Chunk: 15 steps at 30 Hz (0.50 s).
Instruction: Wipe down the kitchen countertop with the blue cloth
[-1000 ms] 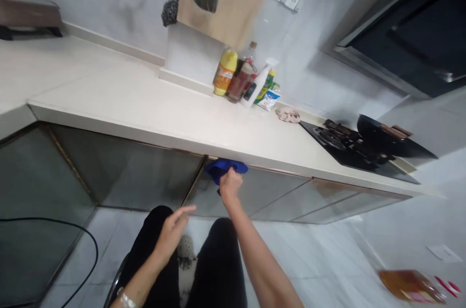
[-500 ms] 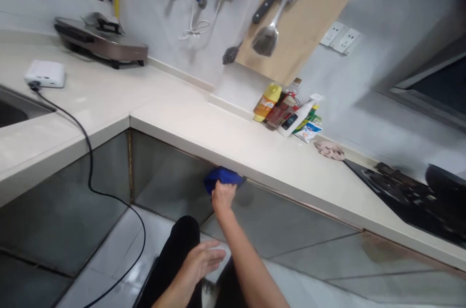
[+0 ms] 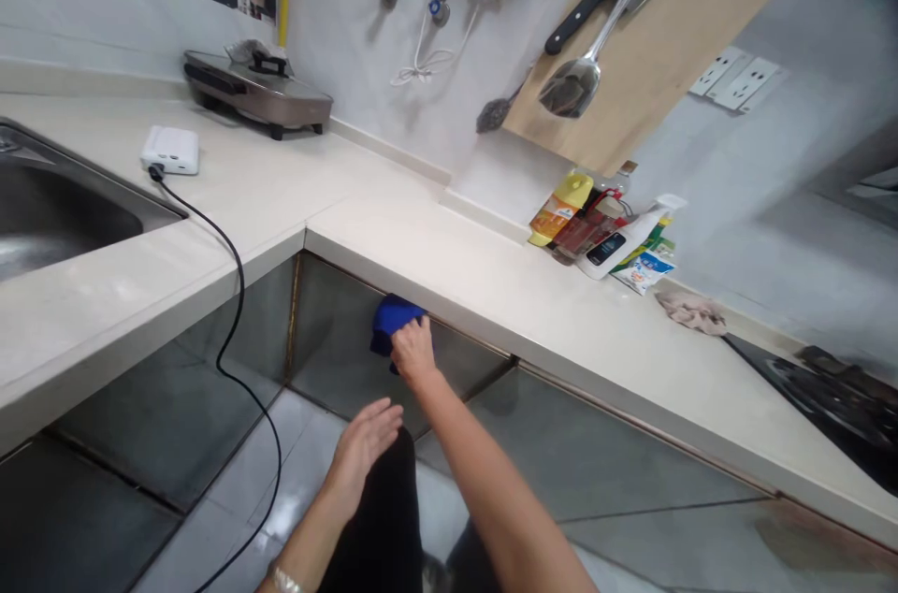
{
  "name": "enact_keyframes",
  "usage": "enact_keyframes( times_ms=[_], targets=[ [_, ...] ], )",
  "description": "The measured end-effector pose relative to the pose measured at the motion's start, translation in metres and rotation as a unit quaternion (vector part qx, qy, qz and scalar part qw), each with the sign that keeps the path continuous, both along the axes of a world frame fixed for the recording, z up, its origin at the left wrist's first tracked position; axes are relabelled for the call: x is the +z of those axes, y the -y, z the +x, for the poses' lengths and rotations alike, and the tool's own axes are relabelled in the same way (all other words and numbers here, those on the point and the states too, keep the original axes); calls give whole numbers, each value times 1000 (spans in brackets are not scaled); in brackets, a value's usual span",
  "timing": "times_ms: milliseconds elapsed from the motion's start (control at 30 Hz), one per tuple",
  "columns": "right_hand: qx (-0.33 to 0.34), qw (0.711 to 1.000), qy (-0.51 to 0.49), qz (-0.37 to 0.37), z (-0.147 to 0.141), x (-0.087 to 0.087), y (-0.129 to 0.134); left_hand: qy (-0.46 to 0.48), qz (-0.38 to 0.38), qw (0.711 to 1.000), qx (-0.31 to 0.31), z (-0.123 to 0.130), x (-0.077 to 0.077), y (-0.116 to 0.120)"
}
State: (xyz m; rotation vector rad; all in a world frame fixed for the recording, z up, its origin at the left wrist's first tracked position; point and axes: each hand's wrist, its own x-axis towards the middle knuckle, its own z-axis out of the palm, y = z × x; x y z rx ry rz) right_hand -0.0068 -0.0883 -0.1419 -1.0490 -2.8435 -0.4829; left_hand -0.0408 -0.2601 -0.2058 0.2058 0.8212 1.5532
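1. Your right hand (image 3: 413, 350), fingers curled, grips a blue cloth (image 3: 390, 320) against the cabinet door (image 3: 333, 350), just below the countertop's (image 3: 421, 247) front edge. The hand covers part of the cloth, so its full outline cannot be traced.
2. Your left hand (image 3: 366, 443) is empty and open, fingers extended and close together, near your knee. A bracelet (image 3: 285, 580) at its wrist is cut by the lower border.
3. Below, your legs run out of view; the footwear between them is too dim to identify.
4. At left, the sink (image 3: 63, 214) is only partly shown. A black cable (image 3: 242, 294) runs from a white device (image 3: 172, 151) and leaves the view at the bottom.
5. At right, the stove (image 3: 820, 406) is cropped. Behind the white spray bottle (image 3: 610, 247), overlapping bottles are partly concealed, their labels unreadable.
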Motion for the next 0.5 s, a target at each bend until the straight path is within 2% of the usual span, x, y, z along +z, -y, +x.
enact_keyframes(
  times_ms=[133, 233, 333, 500],
  targets=[
    [50, 999, 17, 0, -20, 6, -6, -18, 44, 994, 99, -26, 12, -31],
    [78, 997, 25, -2, -26, 10, -7, -45, 43, 988, 141, -36, 15, -59],
    [106, 994, 29, -8, -20, 14, -9, -80, 33, 982, 165, -39, 16, -87],
    [120, 993, 7, -5, 6, 15, -11, -108, 29, 978, 176, -33, 15, -131]
  ],
)
